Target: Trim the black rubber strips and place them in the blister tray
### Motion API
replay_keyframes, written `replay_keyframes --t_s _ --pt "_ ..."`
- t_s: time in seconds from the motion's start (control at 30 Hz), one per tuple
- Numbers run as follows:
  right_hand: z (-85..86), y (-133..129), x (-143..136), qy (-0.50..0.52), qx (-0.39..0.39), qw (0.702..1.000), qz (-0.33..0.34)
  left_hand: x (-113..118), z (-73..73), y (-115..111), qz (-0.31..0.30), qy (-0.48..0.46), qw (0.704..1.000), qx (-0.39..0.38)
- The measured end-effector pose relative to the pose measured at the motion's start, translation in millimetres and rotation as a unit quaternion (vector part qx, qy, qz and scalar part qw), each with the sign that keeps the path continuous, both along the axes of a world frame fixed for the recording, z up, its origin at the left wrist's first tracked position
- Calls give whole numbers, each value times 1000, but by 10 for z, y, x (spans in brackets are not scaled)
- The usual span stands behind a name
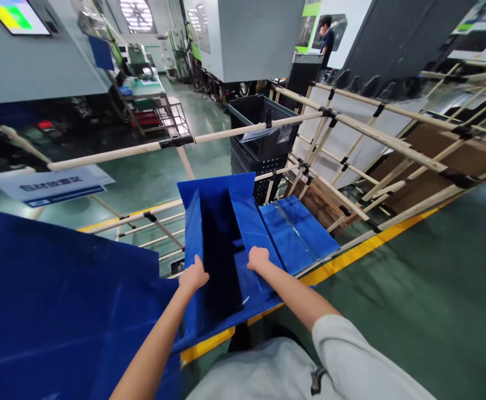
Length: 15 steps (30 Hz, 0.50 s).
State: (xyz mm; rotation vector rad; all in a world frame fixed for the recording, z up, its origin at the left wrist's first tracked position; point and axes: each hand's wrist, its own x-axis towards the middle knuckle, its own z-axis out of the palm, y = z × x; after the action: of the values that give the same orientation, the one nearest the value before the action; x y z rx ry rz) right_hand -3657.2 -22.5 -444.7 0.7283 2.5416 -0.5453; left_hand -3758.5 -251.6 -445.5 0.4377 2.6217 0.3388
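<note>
Right in front of me stands a blue corrugated plastic box [243, 275] with its top flaps up and its dark inside showing. My left hand [194, 274] is closed on the left flap [193, 233], index finger lying along it. Across the opening, my right hand [259, 259] grips the edge of the right flap [253, 228]. The far flap [218, 186] stands raised at the back. Beside it on the right sits a closed blue box [299, 233] with clear tape along its top.
A large blue sheet or box [59, 300] fills the lower left. Pipe racking [243, 130] runs behind the box, with stacked black crates [263, 139] beyond it. A paper sign [55, 183] hangs at left. Yellow floor tape [363, 253] edges the racking. A person [327, 41] stands farther back.
</note>
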Motion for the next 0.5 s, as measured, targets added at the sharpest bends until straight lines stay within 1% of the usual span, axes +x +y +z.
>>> replay_keyframes --t_s 0.07,0.17,0.23,0.3,0.37,0.43,0.5 --pt "-16 187 -67 -46 14 998 -38 -260 30 -404 15 -11 1000 16" --pt "-6 606 -13 -92 38 991 -89 -653 45 -1016 78 -26 996 22" --pt "17 893 45 -103 60 985 -121 -866 7 -1281 119 -36 992 14" --pt "33 1123 85 -100 83 980 -148 -1009 -54 -1392 140 -31 990 4" --pt "25 1261 103 -85 99 978 -163 -1081 -113 -1388 140 -16 990 -8" --pt "-3 1304 112 -67 104 978 -167 -1090 -147 -1330 127 1 992 -24" --pt "-30 1279 126 -49 103 979 -167 -1048 -149 -1253 109 16 993 -40"
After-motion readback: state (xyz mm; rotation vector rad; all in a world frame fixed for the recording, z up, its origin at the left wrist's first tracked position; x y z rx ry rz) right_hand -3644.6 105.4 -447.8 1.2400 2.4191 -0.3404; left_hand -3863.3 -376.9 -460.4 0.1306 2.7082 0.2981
